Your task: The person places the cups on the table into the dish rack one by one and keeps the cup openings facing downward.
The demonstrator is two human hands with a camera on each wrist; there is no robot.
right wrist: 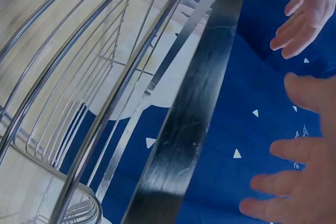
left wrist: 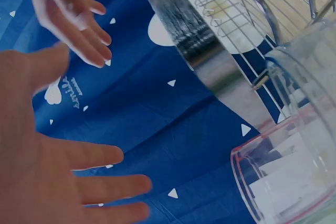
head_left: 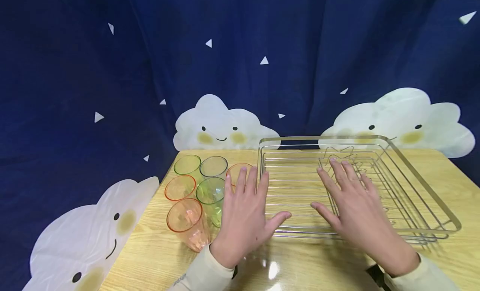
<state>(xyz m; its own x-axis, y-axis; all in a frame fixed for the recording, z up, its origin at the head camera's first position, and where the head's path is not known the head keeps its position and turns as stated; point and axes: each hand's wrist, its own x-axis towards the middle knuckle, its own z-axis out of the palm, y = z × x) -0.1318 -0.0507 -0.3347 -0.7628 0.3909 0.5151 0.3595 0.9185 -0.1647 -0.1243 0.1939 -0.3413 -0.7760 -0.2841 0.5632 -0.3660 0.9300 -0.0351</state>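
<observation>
Both hands hover with fingers spread and hold nothing. In the head view my left hand is between a group of tinted clear cups and a wire rack, overlapping both in the picture. My right hand appears over the metal wire dish rack; the right wrist view shows the hand apart from the rack's flat rim. Nearest the left hand are a green cup and an orange cup. Part of the red-rimmed cup at the back is hidden behind the left fingers.
More cups stand behind: a green-rimmed one, a blue-grey one and a red-rimmed one. Bent wire holders rise inside the rack. The wooden table meets a dark blue curtain printed with clouds.
</observation>
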